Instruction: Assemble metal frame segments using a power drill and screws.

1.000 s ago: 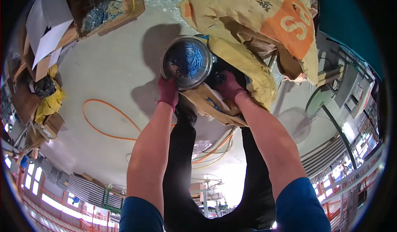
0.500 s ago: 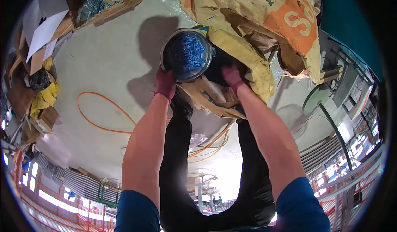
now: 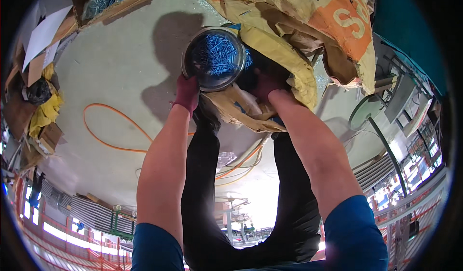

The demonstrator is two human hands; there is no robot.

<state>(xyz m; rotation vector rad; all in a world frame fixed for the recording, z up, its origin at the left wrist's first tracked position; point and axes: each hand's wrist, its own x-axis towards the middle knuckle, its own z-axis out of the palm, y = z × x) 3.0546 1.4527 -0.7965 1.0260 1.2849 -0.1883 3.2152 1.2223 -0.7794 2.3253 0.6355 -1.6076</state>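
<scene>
A round metal bowl (image 3: 188, 58) holds many thin blue screws or nails (image 3: 217, 54). My left hand (image 3: 186, 93), in a maroon glove, is closed on the bowl's near left side. The bowl rests or hangs at the mouth of a yellow-brown paper sack (image 3: 303, 83); I cannot tell what bears its weight. More blue pieces show just past the bowl's right rim, in the sack's dark opening. Inside that opening is my right hand (image 3: 267, 85), also gloved in maroon, close to the bowl's right side. Shadow hides most of its fingers.
A large crumpled paper sack (image 3: 284, 10) with an orange patch lies beyond. At far left stand a cardboard box (image 3: 137, 5) of metal pieces and a yellow bag (image 3: 46, 111). An orange hose (image 3: 115, 108) loops over the floor. A green round-based stand (image 3: 364, 111) is at right.
My right hand has moved left, nearer the bowl, inside the sack's mouth. The blue pieces spread wider in the bowl, and more show past its right rim. My left hand keeps its grip.
</scene>
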